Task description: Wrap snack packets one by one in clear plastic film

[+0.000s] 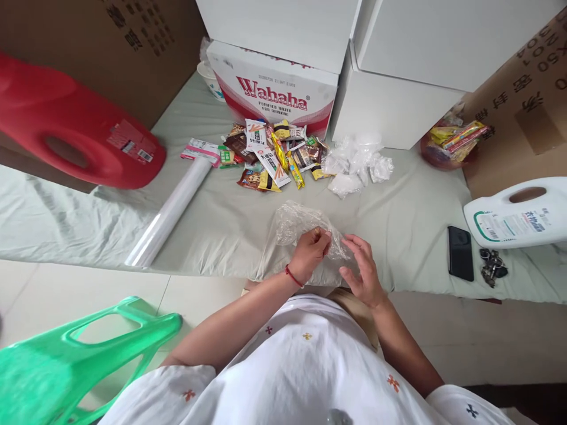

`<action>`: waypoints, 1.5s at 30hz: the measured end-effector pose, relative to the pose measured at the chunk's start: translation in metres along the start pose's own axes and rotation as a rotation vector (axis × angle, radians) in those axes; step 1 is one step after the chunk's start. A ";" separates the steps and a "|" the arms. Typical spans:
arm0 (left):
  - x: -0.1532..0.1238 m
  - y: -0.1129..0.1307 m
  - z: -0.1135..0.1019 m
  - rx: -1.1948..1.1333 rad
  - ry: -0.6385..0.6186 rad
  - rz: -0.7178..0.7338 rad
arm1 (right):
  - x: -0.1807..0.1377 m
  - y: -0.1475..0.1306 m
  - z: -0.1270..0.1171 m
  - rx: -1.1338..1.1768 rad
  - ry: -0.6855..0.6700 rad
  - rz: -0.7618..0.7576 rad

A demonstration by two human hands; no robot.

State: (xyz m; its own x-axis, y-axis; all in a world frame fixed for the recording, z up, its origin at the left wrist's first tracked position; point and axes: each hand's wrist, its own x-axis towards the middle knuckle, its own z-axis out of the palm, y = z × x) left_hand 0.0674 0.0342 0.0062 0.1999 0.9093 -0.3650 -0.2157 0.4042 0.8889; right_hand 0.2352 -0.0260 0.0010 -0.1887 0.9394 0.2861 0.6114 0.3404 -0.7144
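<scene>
A crumpled sheet or bag of clear plastic film (295, 221) lies on the cloth near its front edge. My left hand (311, 251), with a red cord on the wrist, pinches the film's right part between thumb and fingers. Just to the right, my right hand (362, 271) has its thumb and fingers apart, the fingertips close to the film's edge; whether they touch it I cannot tell. Beyond my hands lies a pile of wrapped snacks (274, 156). Beside that pile rest several crumpled clear plastic bundles (357, 165).
A roll of clear film (170, 212) lies left, near a red jug (80, 130). A Wahaba-style printed "Wahaha" carton (277, 88) and white boxes (390, 100) stand behind. To the right are a snack bowl (447, 153), white bottle (522, 212), phone (460, 252) and keys (492, 267). A green stool (57, 366) stands lower left.
</scene>
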 end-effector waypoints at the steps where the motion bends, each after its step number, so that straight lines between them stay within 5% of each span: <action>1: 0.000 -0.004 0.002 0.044 -0.009 0.039 | 0.000 -0.001 0.000 0.017 0.004 0.039; 5: -0.003 -0.014 0.005 0.146 -0.077 0.154 | 0.004 0.001 0.007 0.097 0.118 0.229; 10: -0.005 -0.009 -0.002 0.142 -0.100 0.318 | 0.021 0.009 0.013 0.666 0.212 0.529; 14: -0.006 0.001 -0.012 -0.022 -0.128 0.237 | 0.033 0.012 0.011 1.003 0.329 0.718; 20: -0.021 0.003 -0.051 -0.190 -0.025 0.172 | 0.028 0.025 0.003 0.992 0.523 0.788; 23: -0.041 -0.007 -0.083 -0.154 0.105 0.083 | 0.013 0.033 -0.006 0.906 0.442 0.798; 27: -0.069 -0.027 -0.112 -0.088 0.176 0.029 | 0.010 0.037 -0.023 0.904 0.001 0.875; 29: -0.077 -0.035 -0.116 -0.067 0.170 0.024 | 0.022 0.035 -0.027 0.904 -0.158 0.891; 33: -0.079 -0.038 -0.108 -0.045 0.148 0.042 | 0.068 0.027 -0.009 0.871 -0.265 0.854; 36: -0.080 -0.036 -0.102 -0.005 0.140 0.062 | 0.099 0.020 0.019 0.880 -0.267 0.784; 39: -0.093 -0.039 -0.110 0.069 0.168 0.034 | 0.116 0.016 0.037 0.840 -0.114 0.730; 42: -0.113 -0.044 -0.131 0.175 0.196 -0.054 | 0.120 0.015 0.038 0.818 0.066 0.715; 45: -0.127 -0.037 -0.149 0.313 0.274 -0.062 | 0.116 0.012 0.032 0.801 0.088 0.684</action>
State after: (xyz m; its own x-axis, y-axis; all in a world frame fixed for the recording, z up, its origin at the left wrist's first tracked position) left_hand -0.0929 -0.0813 -0.0217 -0.0677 0.8940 -0.4430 0.0978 0.4478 0.8888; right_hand 0.1958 0.0884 0.0053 0.0805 0.9459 -0.3143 -0.1257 -0.3032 -0.9446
